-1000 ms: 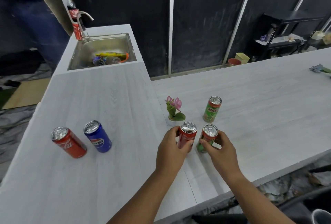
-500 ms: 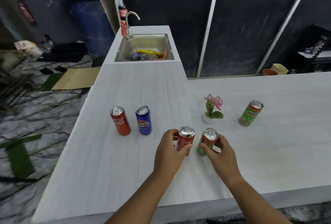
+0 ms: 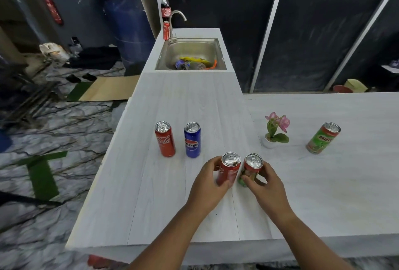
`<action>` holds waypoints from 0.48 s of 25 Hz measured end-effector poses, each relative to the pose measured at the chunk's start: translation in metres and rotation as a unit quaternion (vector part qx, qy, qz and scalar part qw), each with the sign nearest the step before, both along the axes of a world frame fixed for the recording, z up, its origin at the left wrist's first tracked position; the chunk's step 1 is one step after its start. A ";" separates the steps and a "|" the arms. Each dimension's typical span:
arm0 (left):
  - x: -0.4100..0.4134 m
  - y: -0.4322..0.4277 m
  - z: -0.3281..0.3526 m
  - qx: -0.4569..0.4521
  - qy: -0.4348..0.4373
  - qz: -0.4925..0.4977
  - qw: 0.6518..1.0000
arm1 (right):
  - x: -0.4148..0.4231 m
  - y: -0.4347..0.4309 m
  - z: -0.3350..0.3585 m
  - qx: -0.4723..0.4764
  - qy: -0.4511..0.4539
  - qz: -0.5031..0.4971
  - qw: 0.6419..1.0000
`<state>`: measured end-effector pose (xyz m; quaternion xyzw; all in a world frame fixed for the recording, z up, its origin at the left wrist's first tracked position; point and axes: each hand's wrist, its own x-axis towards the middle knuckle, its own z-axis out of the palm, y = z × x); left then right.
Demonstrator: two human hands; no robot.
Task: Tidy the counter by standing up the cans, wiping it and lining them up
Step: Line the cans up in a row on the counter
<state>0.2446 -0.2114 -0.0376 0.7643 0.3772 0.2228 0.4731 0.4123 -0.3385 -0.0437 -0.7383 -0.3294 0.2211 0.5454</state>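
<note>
On the white counter [image 3: 151, 205] my left hand [image 3: 207, 185] grips an upright red can [image 3: 229, 169]. Right beside it my right hand [image 3: 266, 183] grips an upright green and red can [image 3: 250, 169]; the two cans almost touch. Further left stand a red cola can [image 3: 165, 139] and a blue Pepsi can [image 3: 192, 139], side by side and upright. A green Milo can [image 3: 323, 138] stands apart at the right. No cloth is in view.
A small potted pink flower [image 3: 276, 131] stands between the held cans and the Milo can. At the far end a steel sink [image 3: 192, 53] holds litter, with a tap, a cola bottle [image 3: 165, 8] and a can beside it. The counter's left edge drops to the marble floor.
The view has swung left, so the cola and Pepsi cans now sit nearer the middle. Both hands have stayed on their two cans, which stand slightly closer together.
</note>
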 end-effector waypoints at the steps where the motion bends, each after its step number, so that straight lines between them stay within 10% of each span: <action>1: 0.000 0.002 -0.002 0.006 0.001 0.001 1.000 | 0.000 -0.001 -0.001 -0.002 0.002 0.001 1.000; 12: -0.007 0.010 -0.013 -0.046 0.016 0.001 0.999 | -0.001 0.004 -0.002 -0.020 0.009 0.006 1.000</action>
